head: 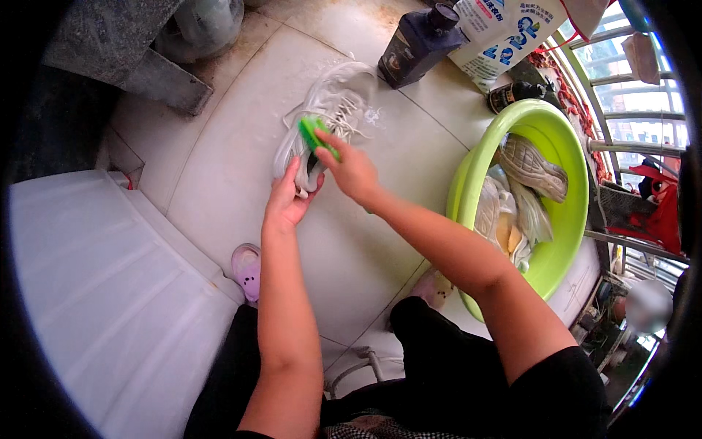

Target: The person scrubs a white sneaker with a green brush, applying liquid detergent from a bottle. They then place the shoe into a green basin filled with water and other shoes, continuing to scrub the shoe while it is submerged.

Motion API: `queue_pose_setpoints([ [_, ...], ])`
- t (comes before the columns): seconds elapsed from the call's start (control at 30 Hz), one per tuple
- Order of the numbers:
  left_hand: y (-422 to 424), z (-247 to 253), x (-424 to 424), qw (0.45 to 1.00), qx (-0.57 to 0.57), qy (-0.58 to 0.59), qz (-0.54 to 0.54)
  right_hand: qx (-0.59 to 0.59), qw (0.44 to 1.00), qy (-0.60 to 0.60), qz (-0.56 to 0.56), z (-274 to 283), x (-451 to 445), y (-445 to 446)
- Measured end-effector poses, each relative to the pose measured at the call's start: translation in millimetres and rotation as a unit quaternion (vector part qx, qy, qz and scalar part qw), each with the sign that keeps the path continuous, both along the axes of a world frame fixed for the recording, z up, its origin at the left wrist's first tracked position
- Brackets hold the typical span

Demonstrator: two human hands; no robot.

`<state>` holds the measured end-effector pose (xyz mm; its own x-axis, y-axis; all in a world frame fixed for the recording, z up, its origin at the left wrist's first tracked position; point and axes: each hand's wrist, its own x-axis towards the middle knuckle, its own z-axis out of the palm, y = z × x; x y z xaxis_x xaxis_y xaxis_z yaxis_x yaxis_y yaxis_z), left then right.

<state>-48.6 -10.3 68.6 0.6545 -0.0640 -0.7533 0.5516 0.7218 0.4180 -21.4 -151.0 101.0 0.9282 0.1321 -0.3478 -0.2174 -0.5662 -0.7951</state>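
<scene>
A white lace-up sneaker point(337, 93) rests on the wet floor tiles before me, its toe pointing away and its laces loose. My left hand point(290, 197) grips it by the heel. In my right hand point(351, 167) is a green scrub brush point(312, 131), its bristles against the left side of the shoe near the ankle opening. My fingers cover part of the brush handle. A small patch of suds point(373, 115) lies on the floor right of the toe.
Right of me stands a lime-green plastic basin point(567, 236) with several shoes inside. A dark bottle point(417, 46), a detergent bag point(504, 33) and a smaller black bottle point(513, 96) are beyond. A white ribbed plastic container point(115, 296) stands left; a stone slab support point(164, 79) is far left.
</scene>
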Motion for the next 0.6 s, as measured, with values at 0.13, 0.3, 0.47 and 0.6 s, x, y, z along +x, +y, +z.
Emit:
queue_pose_setpoints([
  [0.13,16,38,18,0.966,0.202,0.084,-0.139,0.120,0.988,-0.019,-0.094,27,7,-26],
  [0.3,9,27,23,0.671,0.725,-0.009,-0.155,-0.049,0.982,-0.146,-0.110,16,46,-58],
  [0.47,-32,43,15,0.491,0.838,-0.193,-0.139,-0.243,0.967,-0.079,-0.016,-15,83,-74],
  [0.6,-29,38,9,0.460,0.858,-0.125,-0.189,-0.348,0.933,0.072,0.055,-1,69,-57],
])
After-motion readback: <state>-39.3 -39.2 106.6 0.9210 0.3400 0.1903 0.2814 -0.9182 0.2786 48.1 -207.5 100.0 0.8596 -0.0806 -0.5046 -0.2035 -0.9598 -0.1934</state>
